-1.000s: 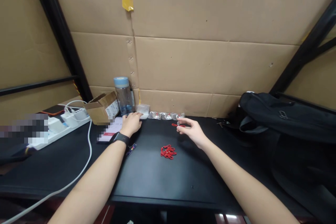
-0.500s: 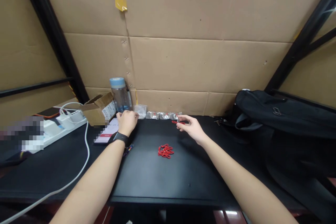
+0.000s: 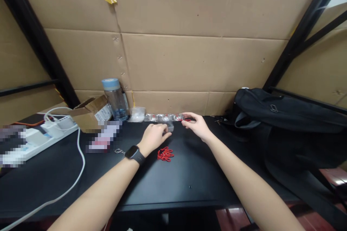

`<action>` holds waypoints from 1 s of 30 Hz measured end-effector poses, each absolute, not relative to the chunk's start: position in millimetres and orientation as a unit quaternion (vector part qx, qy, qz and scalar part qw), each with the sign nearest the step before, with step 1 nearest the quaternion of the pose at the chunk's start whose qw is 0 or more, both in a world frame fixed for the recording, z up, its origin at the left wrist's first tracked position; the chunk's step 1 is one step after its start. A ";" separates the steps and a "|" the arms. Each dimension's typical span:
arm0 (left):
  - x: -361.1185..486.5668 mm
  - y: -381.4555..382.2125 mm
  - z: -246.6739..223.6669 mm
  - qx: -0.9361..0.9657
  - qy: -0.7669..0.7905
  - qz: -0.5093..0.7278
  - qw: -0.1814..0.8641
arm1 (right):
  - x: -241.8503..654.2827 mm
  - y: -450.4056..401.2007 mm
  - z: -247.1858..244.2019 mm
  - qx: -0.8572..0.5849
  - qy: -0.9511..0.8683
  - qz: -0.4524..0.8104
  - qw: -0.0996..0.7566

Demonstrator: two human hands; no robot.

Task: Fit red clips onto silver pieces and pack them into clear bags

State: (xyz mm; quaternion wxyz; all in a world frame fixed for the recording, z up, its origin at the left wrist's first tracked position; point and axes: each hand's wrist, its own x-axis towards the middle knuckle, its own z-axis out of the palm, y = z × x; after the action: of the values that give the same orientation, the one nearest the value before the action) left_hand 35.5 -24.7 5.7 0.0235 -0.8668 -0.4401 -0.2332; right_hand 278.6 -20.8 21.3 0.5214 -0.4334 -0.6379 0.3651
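My left hand (image 3: 155,135), with a black watch on its wrist, is closed on a small clear plastic bag (image 3: 170,126) above the black table (image 3: 179,187). Thumb and fingers of my right hand (image 3: 197,126) pinch a small item with a red cord (image 3: 186,120), just right of the row of packets. Several clear packets (image 3: 166,117) with red bits in them lie along the cardboard wall. A heap of red cord loops (image 3: 165,154) rests on the table, nearer than both hands.
A bottle with a blue lid (image 3: 115,99), an open cardboard box (image 3: 90,113) and a white power strip (image 3: 40,139) stand at the left. A metal clasp (image 3: 119,151) lies beside my left wrist. A black bag (image 3: 292,126) fills the right side.
My left hand has moved right from the back left and now holds a clear bag. My right hand still pinches the red-corded item. The camera view has shifted slightly.
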 end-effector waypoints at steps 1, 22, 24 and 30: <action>37.9 -25.4 2.3 -0.885 -0.408 -0.225 -0.007 | 280.4 -19.5 20.7 -0.435 -0.641 0.362 0.518; 28.2 -15.7 -10.7 -0.938 -0.305 -0.129 -0.100 | 270.7 -40.0 29.0 -0.502 -0.827 0.100 0.232; 28.7 -15.6 -12.0 -0.935 -0.315 -0.127 -0.102 | 270.4 -39.5 28.0 -0.504 -0.829 0.093 0.224; 29.6 -17.0 -11.3 -0.932 -0.320 -0.122 -0.116 | 271.0 -44.8 34.3 -0.509 -0.829 0.083 0.217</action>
State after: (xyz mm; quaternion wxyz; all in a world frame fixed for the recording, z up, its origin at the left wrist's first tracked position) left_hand 29.6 -17.0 -11.3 -0.1164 -0.9323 -0.3201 -0.1221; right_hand 271.0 -44.8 34.3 0.2168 -0.5086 -0.8291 0.0832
